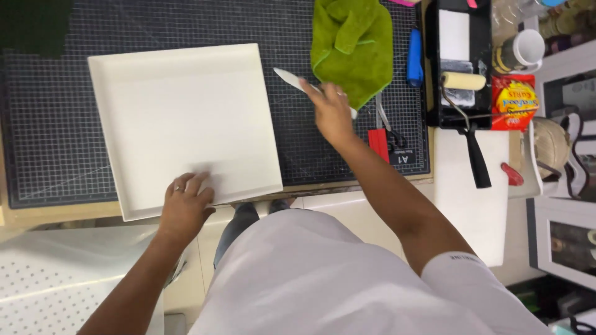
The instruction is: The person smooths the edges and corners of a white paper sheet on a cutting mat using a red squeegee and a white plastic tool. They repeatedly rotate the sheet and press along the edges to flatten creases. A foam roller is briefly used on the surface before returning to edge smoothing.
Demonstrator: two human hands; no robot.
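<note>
A large white shallow square tray (180, 118) lies on a dark gridded cutting mat (49, 136). My left hand (185, 205) presses flat on the tray's near edge, fingers spread, a ring on one finger. My right hand (329, 111) is to the right of the tray, over the mat, and grips a white flat pointed folding tool (287, 79) whose tip points left toward the tray's right rim. A crumpled green cloth (354, 43) lies just beyond my right hand.
Right of the cloth lie a blue-handled tool (415, 57), scissors (390, 127) and a red-handled cutter (377, 141). A black paint tray (434, 74) holds a roller (463, 80). Further right are a red packet (513, 102) and a mug (528, 49).
</note>
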